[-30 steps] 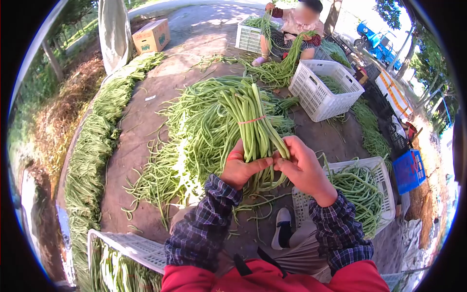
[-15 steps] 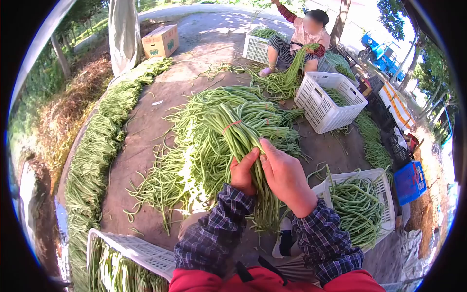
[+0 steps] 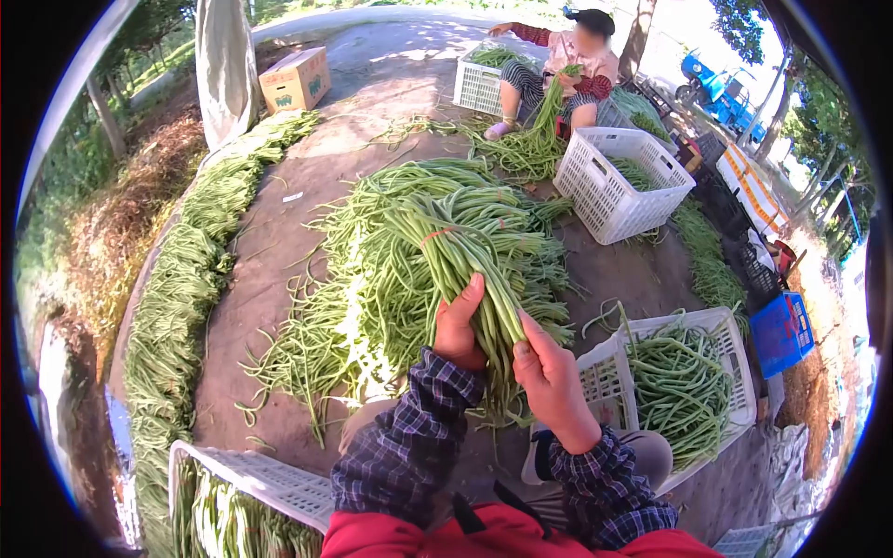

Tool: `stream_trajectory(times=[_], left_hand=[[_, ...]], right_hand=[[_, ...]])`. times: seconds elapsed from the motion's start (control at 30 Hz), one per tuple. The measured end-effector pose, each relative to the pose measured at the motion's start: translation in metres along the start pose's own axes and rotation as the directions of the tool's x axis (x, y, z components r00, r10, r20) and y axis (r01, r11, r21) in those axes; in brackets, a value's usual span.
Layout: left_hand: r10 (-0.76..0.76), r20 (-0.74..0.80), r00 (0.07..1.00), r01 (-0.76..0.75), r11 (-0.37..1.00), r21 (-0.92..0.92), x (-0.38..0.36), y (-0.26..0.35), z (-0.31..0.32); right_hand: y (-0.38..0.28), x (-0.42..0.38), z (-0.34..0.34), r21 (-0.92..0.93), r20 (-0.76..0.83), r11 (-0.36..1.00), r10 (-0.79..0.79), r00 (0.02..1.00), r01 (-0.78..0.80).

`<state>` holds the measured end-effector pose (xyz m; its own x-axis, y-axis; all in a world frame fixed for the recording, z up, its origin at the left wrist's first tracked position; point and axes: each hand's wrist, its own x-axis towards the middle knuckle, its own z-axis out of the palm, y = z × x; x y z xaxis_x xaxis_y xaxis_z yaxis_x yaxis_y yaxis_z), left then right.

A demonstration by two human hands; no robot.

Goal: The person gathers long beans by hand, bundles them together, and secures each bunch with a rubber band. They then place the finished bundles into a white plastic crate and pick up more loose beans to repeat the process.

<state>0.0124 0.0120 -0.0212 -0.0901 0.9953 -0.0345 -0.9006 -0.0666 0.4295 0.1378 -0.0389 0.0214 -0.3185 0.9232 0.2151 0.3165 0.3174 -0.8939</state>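
Note:
A bundle of long green beans with a red band around its upper part slants across the middle of the view. My left hand wraps the bundle from the left, with the thumb over the front. Lower on the right side, my right hand closes thumb and fingers on the beans of the same bundle. Beyond and below the bundle spreads a large heap of long beans; another red band shows in it. The bundle's lower ends hang between my forearms.
White crates hold beans: one at my right, one at lower left, one farther back. A row of beans lines the left edge. A co-worker sits behind the heap. A cardboard box and blue crate stand farther out.
My right hand has slid down and right along the bundle, away from my left hand. The co-worker's raised arm has come down toward the back crate. The view has shifted slightly.

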Motion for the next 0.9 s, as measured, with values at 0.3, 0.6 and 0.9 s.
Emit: stream_trajectory(times=[0.3, 0.6, 0.9], left_hand=[[0.032, 0.136, 0.990, -0.009, 0.987, -0.163, 0.008, 0.059, -0.019], [-0.113, 0.211, 0.971, 0.113, 0.994, 0.014, 0.015, 0.032, -0.020], [-0.108, 0.287, 0.952, 0.116, 0.993, -0.012, 0.014, 0.021, -0.012]], right_hand=[[0.031, -0.064, -0.093, 0.769, -0.131, 0.623, 0.377, 0.917, -0.147], [-0.027, -0.045, -0.348, -0.097, -0.682, 0.968, -0.235, 0.693, 0.232], [0.045, -0.058, -0.427, -0.880, -0.388, 0.443, -0.461, 0.798, -0.172]])
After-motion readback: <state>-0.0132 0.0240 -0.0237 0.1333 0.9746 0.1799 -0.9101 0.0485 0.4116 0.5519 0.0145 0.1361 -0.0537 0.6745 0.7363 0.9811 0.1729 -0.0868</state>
